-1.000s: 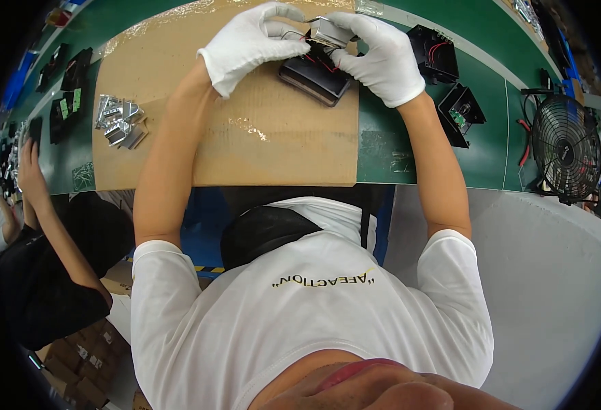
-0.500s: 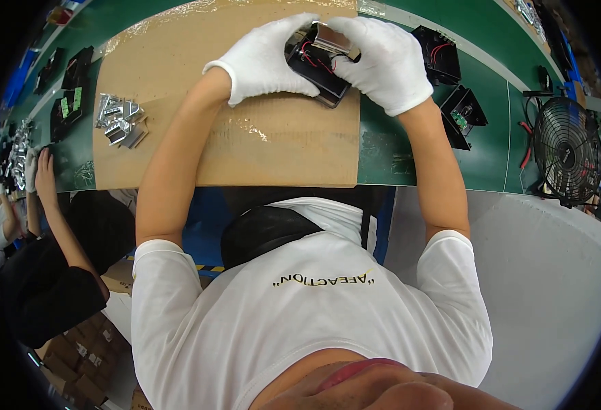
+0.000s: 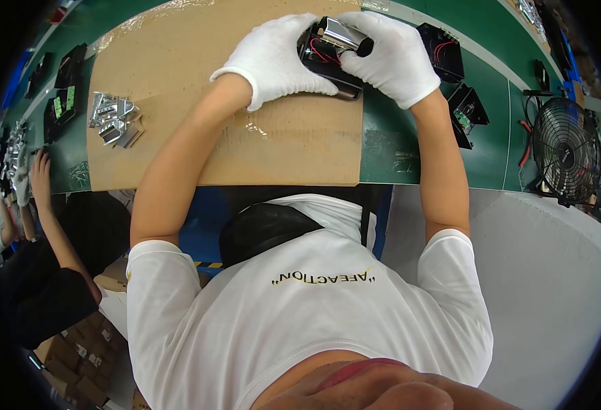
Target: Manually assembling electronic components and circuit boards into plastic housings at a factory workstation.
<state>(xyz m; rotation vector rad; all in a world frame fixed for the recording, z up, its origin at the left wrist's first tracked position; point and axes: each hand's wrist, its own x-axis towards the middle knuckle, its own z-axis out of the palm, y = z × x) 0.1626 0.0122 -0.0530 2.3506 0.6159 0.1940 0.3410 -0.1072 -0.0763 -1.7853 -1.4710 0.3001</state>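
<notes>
Both hands wear white gloves and work over the far right part of a cardboard sheet. My left hand point(image 3: 278, 58) grips the left side of a black housing point(image 3: 325, 69) with red wires inside it. A shiny silver metal piece point(image 3: 342, 32), curved and with a dark end, sits tilted at the housing's far side. My right hand point(image 3: 397, 58) pinches this metal piece at its right end, fingers closed around it. The gloves hide part of the housing and of the metal piece.
Loose silver metal pieces point(image 3: 114, 118) lie on the cardboard sheet point(image 3: 225, 150) at left. Right of my hands are a black housing with red wires point(image 3: 442, 53) and one with a green board point(image 3: 466, 116). A black fan point(image 3: 567, 150) stands at far right. A co-worker's arm point(image 3: 54, 205) reaches in at left.
Both hands and the black housing have shifted slightly to the right. The silver metal piece has turned in my right hand, now showing its curved side and dark end.
</notes>
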